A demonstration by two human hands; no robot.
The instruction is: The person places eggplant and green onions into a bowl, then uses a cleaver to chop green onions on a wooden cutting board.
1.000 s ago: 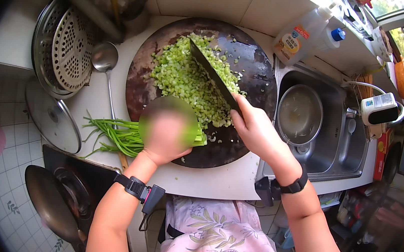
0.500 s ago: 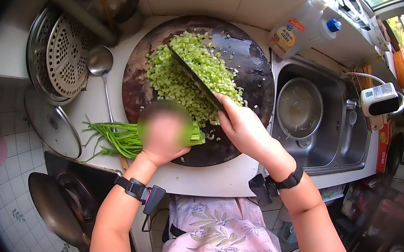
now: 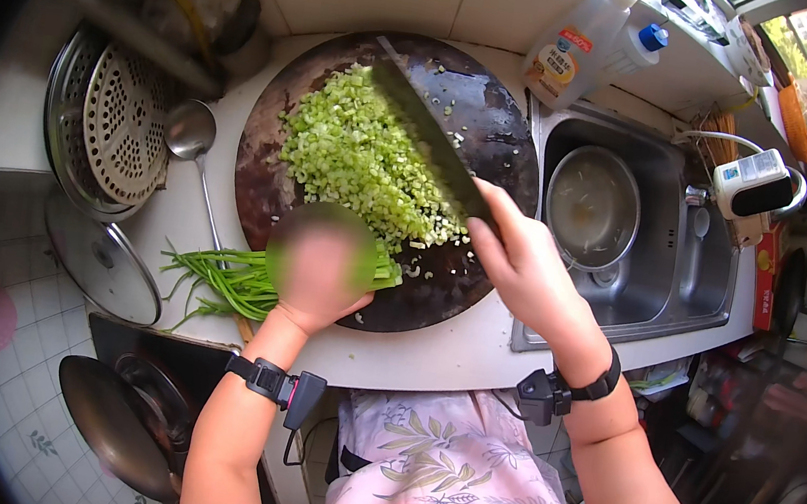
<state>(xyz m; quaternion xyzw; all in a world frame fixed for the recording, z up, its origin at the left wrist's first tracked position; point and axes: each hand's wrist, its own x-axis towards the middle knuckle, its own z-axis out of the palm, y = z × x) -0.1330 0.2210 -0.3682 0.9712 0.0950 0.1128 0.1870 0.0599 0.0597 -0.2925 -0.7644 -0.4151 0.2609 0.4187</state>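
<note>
In my right hand is the handle of a broad dark kitchen knife. Its blade slants along the right side of a heap of chopped green stalk pieces, tip pointing away from me. The heap lies on a round dark cutting board. My left hand, its fingers smeared by a blur, is closed over a bunch of long thin green stalks. The cut ends lie on the board's near part, right of that hand; the thin ends trail left onto the counter.
A steel sink with a metal bowl is on the right. Bottles stand behind it. Left of the board are a ladle, a perforated steamer plate and a glass lid; a dark wok sits lower left.
My right hand and the knife have shifted right, taking the blade from across the heap to its right side. My left hand stays on the stalks. The view has shifted slightly.
</note>
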